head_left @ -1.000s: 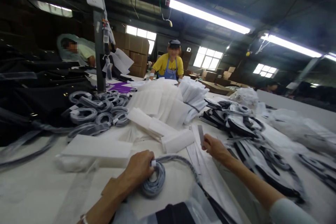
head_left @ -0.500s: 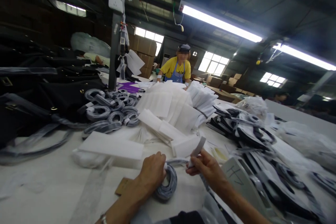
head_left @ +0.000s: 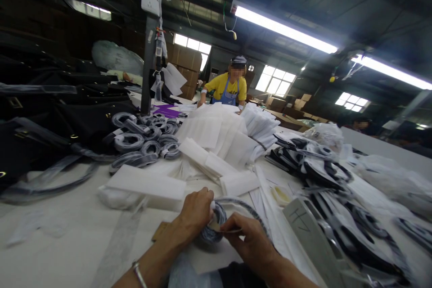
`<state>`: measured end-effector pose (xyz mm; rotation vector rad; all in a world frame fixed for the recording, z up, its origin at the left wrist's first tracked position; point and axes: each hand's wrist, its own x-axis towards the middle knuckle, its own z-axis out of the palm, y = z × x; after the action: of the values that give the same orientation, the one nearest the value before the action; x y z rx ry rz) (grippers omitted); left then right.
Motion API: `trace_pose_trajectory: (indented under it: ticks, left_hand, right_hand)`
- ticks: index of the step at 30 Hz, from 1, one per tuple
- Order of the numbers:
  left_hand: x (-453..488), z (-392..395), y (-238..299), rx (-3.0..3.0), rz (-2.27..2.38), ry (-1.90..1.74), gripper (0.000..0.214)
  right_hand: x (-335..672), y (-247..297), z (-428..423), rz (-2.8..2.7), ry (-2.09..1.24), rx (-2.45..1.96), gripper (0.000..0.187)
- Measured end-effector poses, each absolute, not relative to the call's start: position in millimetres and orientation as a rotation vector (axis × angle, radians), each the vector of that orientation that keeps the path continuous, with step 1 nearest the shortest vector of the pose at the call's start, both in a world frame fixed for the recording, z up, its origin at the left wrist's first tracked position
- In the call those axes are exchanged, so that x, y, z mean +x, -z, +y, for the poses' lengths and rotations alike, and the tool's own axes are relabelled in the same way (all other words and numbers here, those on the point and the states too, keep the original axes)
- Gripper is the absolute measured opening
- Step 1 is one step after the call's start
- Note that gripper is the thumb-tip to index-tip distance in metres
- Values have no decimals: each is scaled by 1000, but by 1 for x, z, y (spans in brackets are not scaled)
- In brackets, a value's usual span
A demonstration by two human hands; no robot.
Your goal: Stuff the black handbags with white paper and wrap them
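Note:
My left hand is closed around the upper left side of a coiled strap, dark and covered in clear plastic, just above the table. A loose length of strap curves away from the coil to the right. At the coil's right side, my right hand pinches a thin pale strip, seen nearly edge-on, with one end at the coil's opening. Whether the strip is paper or tape I cannot tell. Part of the coil is hidden behind my left fingers.
Several coiled straps are piled at left, beside black bags. White foam sheets heap up ahead. A grey box and black-and-white straps lie at right. Across the table stands a person in a yellow shirt.
My right hand has brought the pale strip down and left, from beside the coil to its opening. The left hand keeps its hold on the coiled strap.

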<state>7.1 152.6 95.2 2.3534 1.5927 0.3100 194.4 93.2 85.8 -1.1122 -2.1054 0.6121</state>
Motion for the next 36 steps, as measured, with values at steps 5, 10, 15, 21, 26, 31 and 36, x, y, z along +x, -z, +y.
trace_pose_trajectory:
  ticks: [5, 10, 15, 21, 26, 31, 36]
  left_hand:
    - [8, 151, -96, 2370, 1575, -331, 24]
    - [7, 151, -97, 2368, 1579, -357, 20]
    - [3, 155, -95, 2361, 1576, -393, 22]
    - [4, 154, -100, 2373, 1566, -425, 20]
    - [6, 149, -107, 2375, 1576, -449, 19]
    - [5, 149, -110, 2357, 1566, -464, 19]
    - [2, 153, -106, 2317, 1590, -475, 26]
  right_hand:
    - [188, -88, 103, -2205, -298, -946, 12]
    - [178, -87, 111, -2129, -44, -967, 12]
    - [172, -94, 104, -2069, -389, -1108, 9]
    - [176, -106, 108, -1783, -917, -1459, 10]
    - [177, -108, 113, -2242, -120, -1189, 15]
    - [165, -105, 118, -2382, 292, -958, 16]
    - [160, -85, 141, -2336, 182, -1008, 20]
